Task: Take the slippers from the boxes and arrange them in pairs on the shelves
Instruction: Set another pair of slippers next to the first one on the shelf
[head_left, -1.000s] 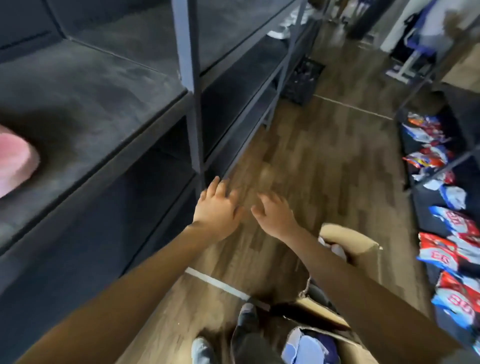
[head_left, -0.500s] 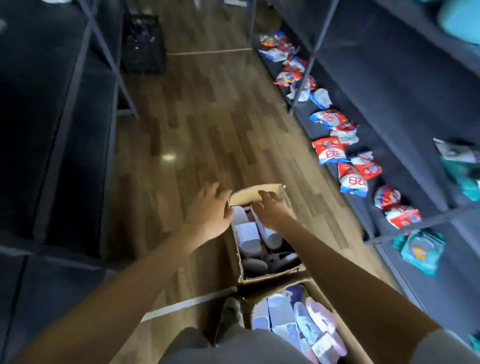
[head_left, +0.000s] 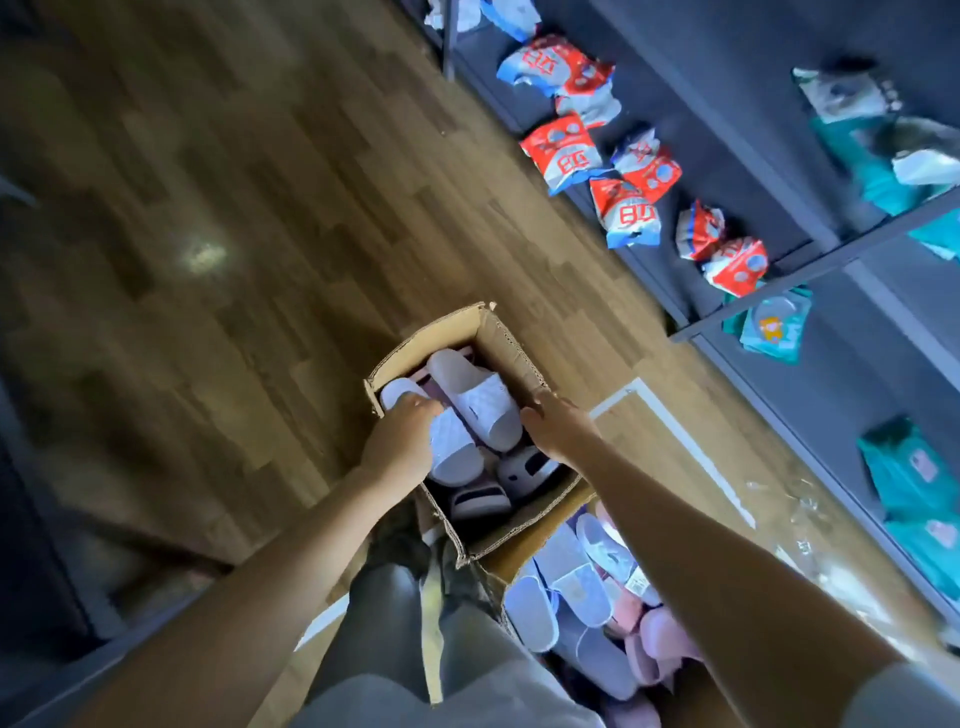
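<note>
Dark shelves (head_left: 727, 78) are seen at the right of the frame. An open cardboard box (head_left: 511, 353) is set at lower centre. Inside it, a white slipper (head_left: 454, 447) is gripped by the left hand (head_left: 400, 441); the grip of the right hand (head_left: 563, 428) cannot be told.

The cardboard box (head_left: 511, 345) was found open at the top, so entry from above was allowed, though its inside was crowded with slippers (head_left: 485, 402). Its left edge was occupied by the left hand (head_left: 402, 441), curled round a white slipper (head_left: 454, 447), and its right rim by the right hand (head_left: 561, 428). The near side was hemmed by a second box (head_left: 519, 561) and the person's leg (head_left: 395, 623). Open wooden floor (head_left: 260, 208) was seen to the left and beyond. The right was bounded by a dark shelf (head_left: 717, 119) laden with packets (head_left: 561, 150).
</note>
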